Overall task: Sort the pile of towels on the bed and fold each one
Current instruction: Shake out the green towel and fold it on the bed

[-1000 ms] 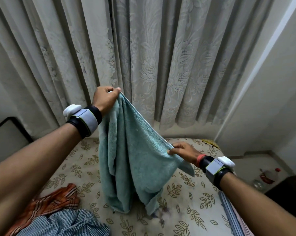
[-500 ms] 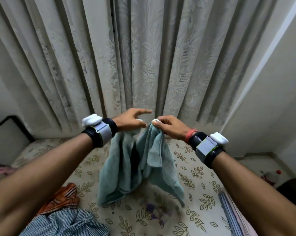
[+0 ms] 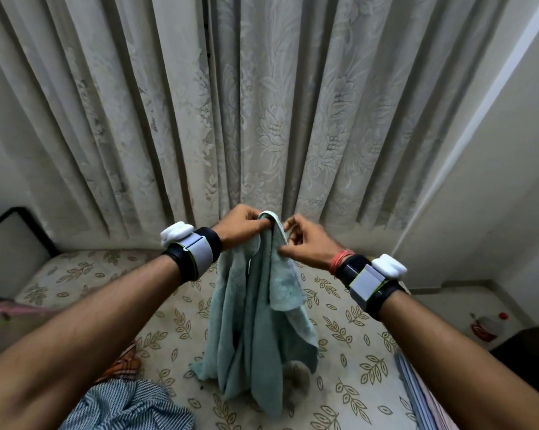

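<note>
Teal towel (image 3: 255, 321) held up by both hands over the bed

Left hand (image 3: 242, 226): fingers (image 3: 257, 224) curled over the towel's top edge, gripping it. Right hand (image 3: 305, 243): fingers (image 3: 293, 221) and thumb pinch the same bunched edge just to the right. The two hands are almost touching, with the towel's pale hem looped up between them. The rest of the towel hangs straight down from the grip in loose vertical folds. One shorter flap drops below the right hand. The lowest corners reach the bed sheet (image 3: 339, 330), or sit just above it; contact can't be told.

Hard to see: the fingertips on the far side of the cloth are hidden, so the number of layers in each grip is unclear. Both forearms are cut off by the near edge. Each wrist carries a black band with a grey and white sensor unit, left (image 3: 189, 251) and right (image 3: 370, 283). A red thread (image 3: 339, 262) sits beside the right one.

Near left on the bed lie a blue-white striped cloth (image 3: 122, 408) and an orange plaid cloth (image 3: 122, 367), both partly behind the left arm. A flat folded stack (image 3: 417, 392) is cut off at near right. The sheet is cream with a brown leaf print.

A pale floral curtain (image 3: 262, 103) fills the far side and a plain wall (image 3: 495, 181) stands on the right. A blurry clear bottle with a red cap (image 3: 485, 328) lies on the floor at right. A black-framed object (image 3: 10, 237) at far left is unclear.
</note>
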A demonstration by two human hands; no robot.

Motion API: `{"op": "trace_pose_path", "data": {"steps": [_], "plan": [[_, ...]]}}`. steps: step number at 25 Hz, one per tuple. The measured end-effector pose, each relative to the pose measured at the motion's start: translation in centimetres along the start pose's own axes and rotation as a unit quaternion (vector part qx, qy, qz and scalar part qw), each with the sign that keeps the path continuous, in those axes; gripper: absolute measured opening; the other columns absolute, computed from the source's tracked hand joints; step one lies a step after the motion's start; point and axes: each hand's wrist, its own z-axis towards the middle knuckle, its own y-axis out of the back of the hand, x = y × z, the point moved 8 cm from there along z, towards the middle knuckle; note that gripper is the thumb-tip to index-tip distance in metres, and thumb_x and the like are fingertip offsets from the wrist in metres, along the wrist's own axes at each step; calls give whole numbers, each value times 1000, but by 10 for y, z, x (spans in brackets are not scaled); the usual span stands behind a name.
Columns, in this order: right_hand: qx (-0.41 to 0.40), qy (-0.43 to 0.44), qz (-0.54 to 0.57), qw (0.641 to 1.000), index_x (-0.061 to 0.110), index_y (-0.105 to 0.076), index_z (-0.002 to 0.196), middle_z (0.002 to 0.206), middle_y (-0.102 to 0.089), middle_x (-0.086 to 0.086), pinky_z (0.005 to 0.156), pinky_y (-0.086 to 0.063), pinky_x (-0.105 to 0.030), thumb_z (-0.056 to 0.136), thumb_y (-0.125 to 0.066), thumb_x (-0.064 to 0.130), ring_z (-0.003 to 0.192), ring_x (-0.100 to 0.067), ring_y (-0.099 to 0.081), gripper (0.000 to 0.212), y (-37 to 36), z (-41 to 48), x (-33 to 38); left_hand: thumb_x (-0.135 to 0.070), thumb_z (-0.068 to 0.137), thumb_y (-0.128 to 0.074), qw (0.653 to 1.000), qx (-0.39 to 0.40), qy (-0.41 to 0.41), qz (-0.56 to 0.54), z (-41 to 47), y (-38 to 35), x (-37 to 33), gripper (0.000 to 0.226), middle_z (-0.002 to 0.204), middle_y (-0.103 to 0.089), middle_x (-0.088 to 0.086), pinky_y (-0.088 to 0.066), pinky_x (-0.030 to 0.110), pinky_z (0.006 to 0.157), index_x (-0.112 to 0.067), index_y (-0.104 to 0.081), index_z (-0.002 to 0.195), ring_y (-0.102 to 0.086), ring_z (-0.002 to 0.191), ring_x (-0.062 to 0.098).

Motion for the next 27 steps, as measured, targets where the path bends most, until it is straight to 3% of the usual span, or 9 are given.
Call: {"op": "trace_pose_path", "data": {"steps": [4,7,8,10,14,17,20,22,27], "plan": [[85,-67,-38,993,20,-68,104,101,-75,0,87,-60,-43,85,-74,26,92,-17,-73,22,-22,-9,-47,-55,79,-61,998,-55,18,-6,4,10,5,58,68,-54,4,-37,33,62,3,-62,73,-47,65,15],[90,-105,19,990,12,-74,108,107,-77,-6,84,-58,-24,88,-74,9,95,-16,-72,20,-23,-18,-71,-39,86,-59,996,-86,9,-6,1,17,-1,32,65,-46,3,-32,31,60,-12,-63,69,-41,62,13],[79,-116,40,989,7,-74,109,107,-77,-9,79,-56,-19,88,-74,7,90,-15,-71,21,-20,-22,-75,-34,89,-59,996,-93,5,-4,1,20,-2,28,66,-45,3,-32,29,59,-14,-62,70,-40,62,13],[34,-124,86,988,3,-75,105,99,-77,-12,78,-56,-23,88,-76,10,82,-12,-68,18,-10,-26,-82,-32,93,-60,994,-105,6,1,1,23,1,29,66,-42,3,-30,27,58,-16,-59,69,-39,62,13],[-82,-108,164,977,11,-74,102,79,-71,9,61,-46,-10,96,-67,16,67,5,-62,10,18,-30,-79,-35,92,-64,992,-122,32,11,4,28,14,31,64,-43,2,-28,27,54,-14,-58,70,-38,59,13],[-123,-86,152,977,12,-71,101,84,-68,7,67,-45,-14,99,-63,22,72,-1,-59,13,25,-27,-78,-39,85,-72,983,-149,93,48,4,31,30,30,74,-59,1,-40,27,64,-10,-65,85,-52,68,15],[-155,-88,152,972,9,-70,99,85,-67,1,72,-48,-20,98,-64,20,78,-7,-57,13,21,-25,-79,-40,77,-69,987,-74,128,67,3,12,47,29,74,-54,2,-37,28,63,-13,-58,79,-49,73,19],[-166,-106,160,967,9,-73,97,88,-72,-3,76,-51,-27,96,-68,21,81,-9,-60,13,13,-25,-83,-31,86,-62,985,-49,142,86,-3,0,58,22,74,-53,6,-37,28,64,-10,-61,78,-48,73,19],[-165,-153,100,969,14,-74,89,85,-72,3,85,-55,-39,98,-62,31,83,-11,-61,22,-9,-22,-95,-31,88,-66,970,-163,177,43,-25,-7,88,34,64,-54,6,-43,30,60,-4,-65,69,-50,63,20]]}}
